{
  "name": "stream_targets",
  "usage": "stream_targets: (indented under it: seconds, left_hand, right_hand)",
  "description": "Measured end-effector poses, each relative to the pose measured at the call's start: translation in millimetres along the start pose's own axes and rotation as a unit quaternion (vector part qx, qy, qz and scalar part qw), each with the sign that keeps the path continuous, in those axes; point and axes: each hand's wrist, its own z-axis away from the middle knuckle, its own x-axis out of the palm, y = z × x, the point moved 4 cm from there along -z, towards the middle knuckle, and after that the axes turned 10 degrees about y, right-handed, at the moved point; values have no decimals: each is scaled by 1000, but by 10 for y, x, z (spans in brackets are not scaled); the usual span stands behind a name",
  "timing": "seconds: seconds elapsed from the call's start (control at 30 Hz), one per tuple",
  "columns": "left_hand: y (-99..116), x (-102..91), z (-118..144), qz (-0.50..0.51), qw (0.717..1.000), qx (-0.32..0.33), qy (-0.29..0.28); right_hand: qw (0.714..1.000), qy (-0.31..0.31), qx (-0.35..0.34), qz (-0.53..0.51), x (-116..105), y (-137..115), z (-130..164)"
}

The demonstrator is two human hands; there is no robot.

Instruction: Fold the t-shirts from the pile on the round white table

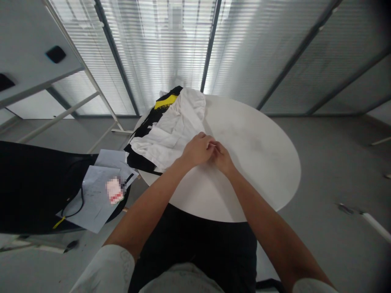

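A white garment (pixel 171 132) lies crumpled on the left half of a round white table (pixel 259 150), over a black garment with a yellow patch (pixel 165 102). My left hand (pixel 198 149) and my right hand (pixel 222 158) meet at the near right edge of the white garment, fingers closed. A small bit of white cloth shows between them, pinched by the fingertips. What exactly each hand grips is partly hidden by the fingers.
A black table (pixel 27 183) stands to the left with paper sheets (pixel 97 191) and a black cable (pixel 77 199) on it. A white desk frame (pixel 61 81) is at far left. Glass walls with blinds (pixel 244 44) stand behind the round table. Grey floor lies to the right.
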Motion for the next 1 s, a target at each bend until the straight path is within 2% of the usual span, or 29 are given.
stream_targets:
  seconds: [0.07,0.17,0.27,0.33,0.47,0.7,0.87,1.0]
  left_hand:
    - [-154,-147,27,-66,996,-39,51]
    - [-463,-325,122,-211,960,-139,119]
    - [-697,-296,232,-279,938,-189,85]
    - [-754,-214,277,-292,939,-168,63]
    - [-744,-130,299,-296,941,-133,92]
    - [-647,-123,165,-242,956,-103,132]
    - [-415,-20,-22,-197,969,-88,120]
    - [-226,152,-21,-163,978,-89,90]
  right_hand:
    - [1000,-9,15,-7,11,27,13]
    - [999,-35,-9,21,15,31,46]
    - [993,-47,-65,82,-2,-11,79]
    - [989,-35,-92,115,-28,-41,93]
    - [982,-26,-121,142,-64,-64,109]
    - [977,-16,-130,169,-101,-84,116]
    - [983,-14,-106,149,-100,-89,135]
    - [988,-19,-81,132,-95,-75,143]
